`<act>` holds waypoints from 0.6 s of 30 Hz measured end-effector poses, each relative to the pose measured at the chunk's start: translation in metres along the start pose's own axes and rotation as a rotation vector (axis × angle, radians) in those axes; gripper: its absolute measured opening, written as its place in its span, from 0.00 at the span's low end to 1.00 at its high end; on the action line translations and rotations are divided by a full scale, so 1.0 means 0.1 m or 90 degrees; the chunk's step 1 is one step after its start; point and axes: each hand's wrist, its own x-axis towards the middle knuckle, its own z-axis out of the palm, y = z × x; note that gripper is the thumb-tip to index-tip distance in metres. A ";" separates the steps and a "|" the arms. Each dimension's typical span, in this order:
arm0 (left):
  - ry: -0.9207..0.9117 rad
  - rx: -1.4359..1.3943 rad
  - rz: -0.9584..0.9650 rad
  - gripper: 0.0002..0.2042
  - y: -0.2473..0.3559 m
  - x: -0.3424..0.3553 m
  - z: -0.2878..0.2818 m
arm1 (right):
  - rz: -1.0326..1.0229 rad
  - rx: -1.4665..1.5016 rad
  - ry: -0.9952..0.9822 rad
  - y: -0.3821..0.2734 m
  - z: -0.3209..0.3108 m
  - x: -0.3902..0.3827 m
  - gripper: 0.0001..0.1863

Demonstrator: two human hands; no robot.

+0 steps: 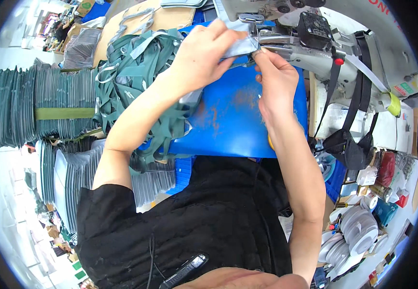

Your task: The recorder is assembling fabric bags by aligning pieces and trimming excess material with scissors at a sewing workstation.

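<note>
A small piece of grey-blue fabric is held up close to the sewing machine's metal parts. My left hand is closed on its left side, with the fingers bent over it. At its right corner my right hand pinches the edge between thumb and fingers. Both hands are above the blue work surface. Just left of my left hand lies a heap of dark green straps, some with light edges.
The sewing machine's pale body takes up the upper right, with black straps and a black pouch hanging from it. Stacked green panels stand at the left, grey ones below. White reels are at the lower right.
</note>
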 end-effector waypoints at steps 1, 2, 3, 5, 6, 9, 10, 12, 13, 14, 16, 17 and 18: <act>0.013 0.023 -0.036 0.27 -0.01 -0.05 0.00 | 0.000 0.000 0.004 0.01 0.00 0.01 0.10; 0.026 0.045 -0.071 0.29 -0.03 -0.10 0.01 | -0.009 -0.015 0.009 0.02 0.00 0.02 0.11; 0.036 0.074 -0.069 0.29 -0.05 -0.15 0.00 | -0.016 -0.030 0.008 0.02 0.01 0.02 0.11; -0.005 0.050 -0.100 0.29 -0.02 -0.23 -0.01 | -0.021 -0.027 0.011 0.02 0.04 0.00 0.11; -0.044 0.024 -0.128 0.29 0.00 -0.25 -0.02 | -0.028 -0.025 0.016 0.02 0.05 0.00 0.11; -0.029 0.043 -0.051 0.29 0.02 -0.20 -0.13 | -0.061 0.018 0.021 0.05 0.07 -0.06 0.10; -0.049 0.046 -0.027 0.29 0.02 -0.18 -0.18 | -0.061 0.018 0.023 0.08 0.09 -0.08 0.10; -0.043 0.037 0.009 0.29 -0.04 -0.11 -0.21 | -0.101 -0.007 0.060 0.15 0.16 -0.10 0.09; -0.057 0.031 0.050 0.29 -0.07 -0.08 -0.26 | -0.127 -0.049 0.080 0.18 0.19 -0.09 0.10; -0.070 0.025 0.090 0.28 -0.10 -0.04 -0.30 | -0.124 -0.053 0.080 0.19 0.16 -0.07 0.10; -0.131 0.066 0.163 0.24 -0.15 0.13 -0.46 | -0.111 -0.076 -0.021 0.12 -0.01 0.01 0.11; -0.176 0.062 0.164 0.17 -0.10 0.23 -0.55 | -0.066 -0.100 -0.051 0.07 -0.09 0.03 0.12; -0.221 0.060 0.162 0.11 -0.04 0.31 -0.63 | -0.021 -0.124 -0.074 -0.04 -0.15 0.00 0.13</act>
